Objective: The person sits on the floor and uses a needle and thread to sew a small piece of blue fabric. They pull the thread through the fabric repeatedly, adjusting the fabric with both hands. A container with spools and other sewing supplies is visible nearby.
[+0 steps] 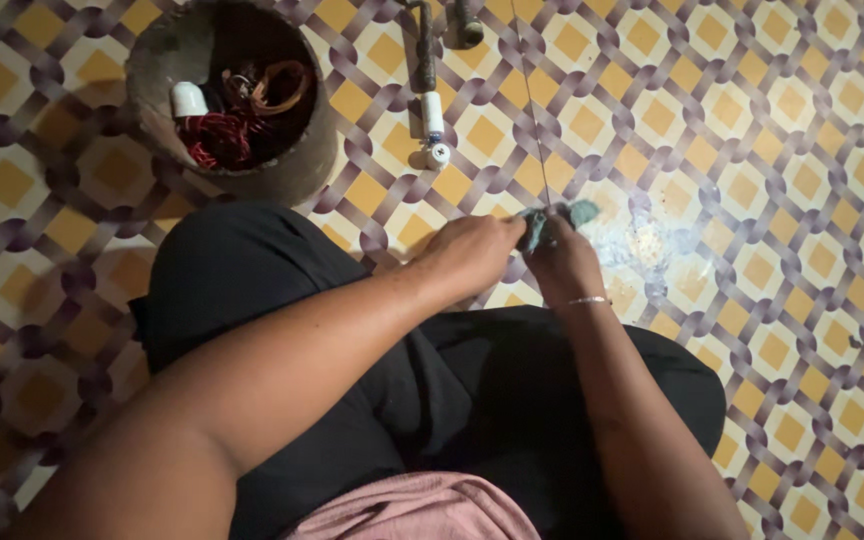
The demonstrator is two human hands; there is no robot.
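Nearest to me I see a pink cloth [417,508] at the bottom edge, and above it the black trousers [472,390] that cover both knees. From there my two forearms go forward over the lap. The left hand [467,255] and the right hand [562,262] meet just past the knees, close together, almost touching. The right wrist wears a thin silver bracelet [588,300]. Between the two hands there is a small blue-green rag [557,220]; the grip of both hands is closed on it, the fingers pinching it from two sides, low over the floor [802,150] with its yellow and purple tile pattern. A thin thread [534,120] runs straight from the rag away to the top edge. Just right of the hands, the floor has a pale, wet-looking stain [632,240]. Farther away lies a white spool [435,125], with a grey metal part [424,50] behind it. At the far left stands a round dark bowl [307,165], which holds red wire [217,140], a brown coil [277,88] and a small white cup [190,100].
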